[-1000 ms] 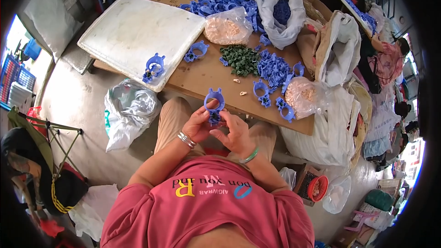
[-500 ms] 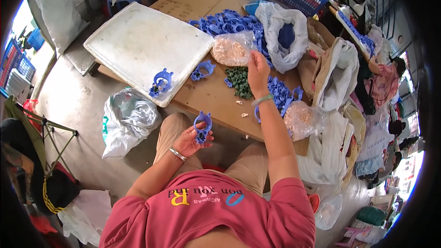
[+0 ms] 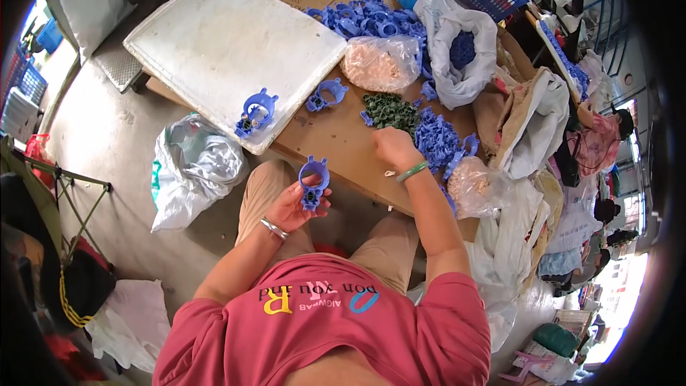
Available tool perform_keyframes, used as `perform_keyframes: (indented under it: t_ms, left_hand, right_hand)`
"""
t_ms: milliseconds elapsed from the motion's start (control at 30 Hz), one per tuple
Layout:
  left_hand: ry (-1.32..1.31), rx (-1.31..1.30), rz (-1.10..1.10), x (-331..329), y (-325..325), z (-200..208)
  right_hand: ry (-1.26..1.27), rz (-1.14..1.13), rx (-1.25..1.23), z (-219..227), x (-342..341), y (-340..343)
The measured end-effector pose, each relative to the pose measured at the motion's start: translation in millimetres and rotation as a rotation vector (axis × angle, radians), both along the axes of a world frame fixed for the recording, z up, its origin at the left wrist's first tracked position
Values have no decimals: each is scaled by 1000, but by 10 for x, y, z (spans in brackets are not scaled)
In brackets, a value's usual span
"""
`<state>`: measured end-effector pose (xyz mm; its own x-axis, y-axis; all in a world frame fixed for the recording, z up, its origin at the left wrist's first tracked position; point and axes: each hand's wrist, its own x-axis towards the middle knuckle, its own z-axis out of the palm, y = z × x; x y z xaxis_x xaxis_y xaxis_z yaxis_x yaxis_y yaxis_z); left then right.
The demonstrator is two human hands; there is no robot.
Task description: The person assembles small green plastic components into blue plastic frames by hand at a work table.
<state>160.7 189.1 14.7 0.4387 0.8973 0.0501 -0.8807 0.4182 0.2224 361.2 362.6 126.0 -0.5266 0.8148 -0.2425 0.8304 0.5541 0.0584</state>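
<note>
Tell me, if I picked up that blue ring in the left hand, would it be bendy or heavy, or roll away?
The blue ring is probably stiff: its loop looks round and open above the left hand. It's likely light, being mostly hole with thin walls. Its knobs and blocky end would probably stop it rolling far.

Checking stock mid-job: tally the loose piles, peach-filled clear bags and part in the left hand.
Large blue part heap: 1
Small green piece pile: 1
Small blue piece pile: 1
Clear bags of peach pieces: 2
Blue ring part in left hand: 1
Total: 6
</note>
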Motion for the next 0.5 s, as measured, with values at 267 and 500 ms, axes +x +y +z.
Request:
perform_keyframes:
  t_ms: [267, 500]
  left_hand:
    - [-48, 12, -45, 76, 52, 39]
    - [-116, 45, -78, 117, -6, 109]
  right_hand:
    - [122, 30, 153, -196, 183, -112]
    - [685, -208, 42, 251, 75, -763]
